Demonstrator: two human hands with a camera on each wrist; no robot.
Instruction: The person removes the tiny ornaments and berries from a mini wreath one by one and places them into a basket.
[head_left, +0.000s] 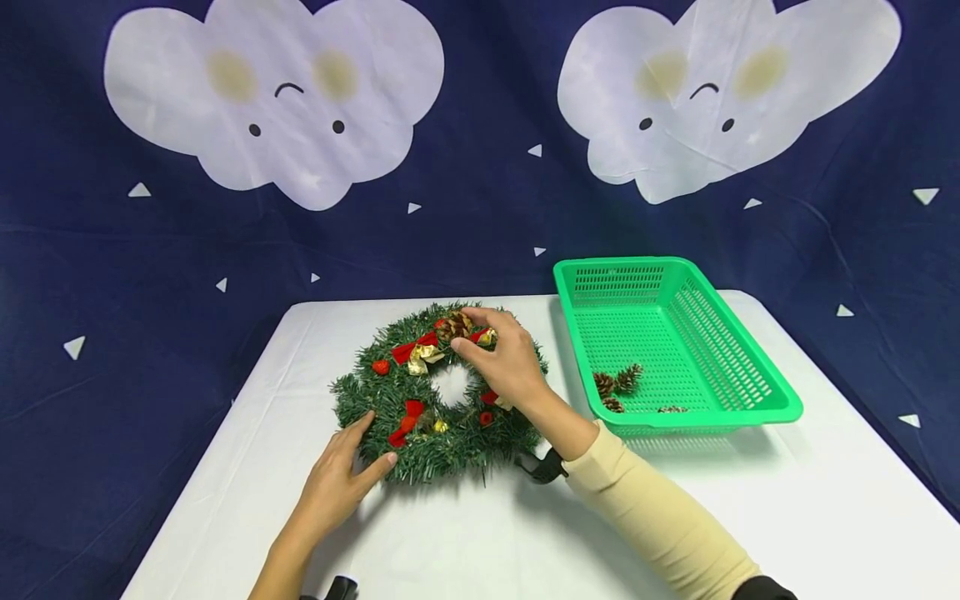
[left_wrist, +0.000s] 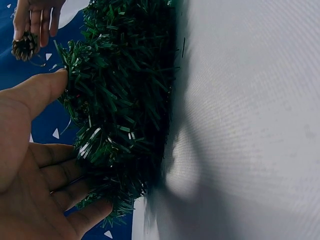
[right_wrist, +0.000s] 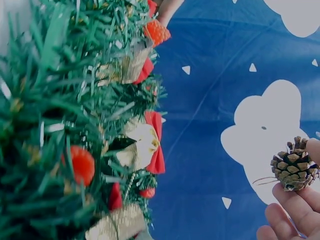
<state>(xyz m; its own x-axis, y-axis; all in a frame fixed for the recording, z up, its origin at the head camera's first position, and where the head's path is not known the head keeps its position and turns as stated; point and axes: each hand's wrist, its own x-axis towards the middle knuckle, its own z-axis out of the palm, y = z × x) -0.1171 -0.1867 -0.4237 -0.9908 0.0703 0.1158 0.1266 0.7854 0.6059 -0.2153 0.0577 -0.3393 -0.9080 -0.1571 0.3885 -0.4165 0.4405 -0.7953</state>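
A green tinsel wreath (head_left: 352, 404) with red bows, gold ornaments and red berries lies on the white table. Above its far side, my right hand (head_left: 510, 362) pinches a brown pine cone (right_wrist: 292, 170) between thumb and fingers. A thin wire loop sticks out from the cone's base in the right wrist view. My left hand (head_left: 330, 487) is at the wreath's near left edge. In the left wrist view its thumb and loosely spread fingers (left_wrist: 60, 175) rest against the green tinsel.
A green plastic basket (head_left: 686, 419) stands to the right of the wreath. Several pine cones (head_left: 628, 379) lie in its near left corner, and another sits by the near wall. Behind the white table (head_left: 465, 542) hangs a dark blue cloth (head_left: 480, 225) with clouds.
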